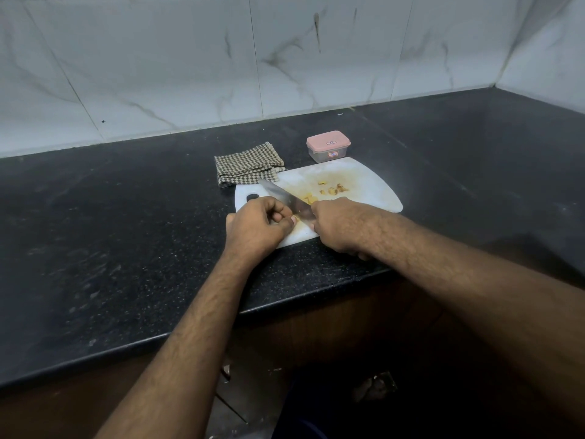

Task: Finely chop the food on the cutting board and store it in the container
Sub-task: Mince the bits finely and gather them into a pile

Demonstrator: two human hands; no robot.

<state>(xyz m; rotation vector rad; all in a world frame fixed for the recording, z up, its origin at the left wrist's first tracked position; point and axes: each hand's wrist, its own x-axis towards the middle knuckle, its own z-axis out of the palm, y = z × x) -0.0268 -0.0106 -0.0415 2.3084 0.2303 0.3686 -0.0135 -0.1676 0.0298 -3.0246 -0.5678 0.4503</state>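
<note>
A right hand (335, 226) grips a knife (286, 198) angled across a white board (373, 188) on a black worktop (126, 232). The left hand (258, 224), fingers curled, pinches food by the blade. Yellow food bits (332, 190) lie mid-board. A lidded pink container (328, 146) and checked cloth (248, 164) sit behind.

Container (328, 146) behind cutting board (364, 185); cloth (248, 163) behind-left; food (332, 189) on board.

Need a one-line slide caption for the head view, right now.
Right hand holds knife over yellow food bits on white cutting board; left hand curled beside blade; pink-lidded container closed.
</note>
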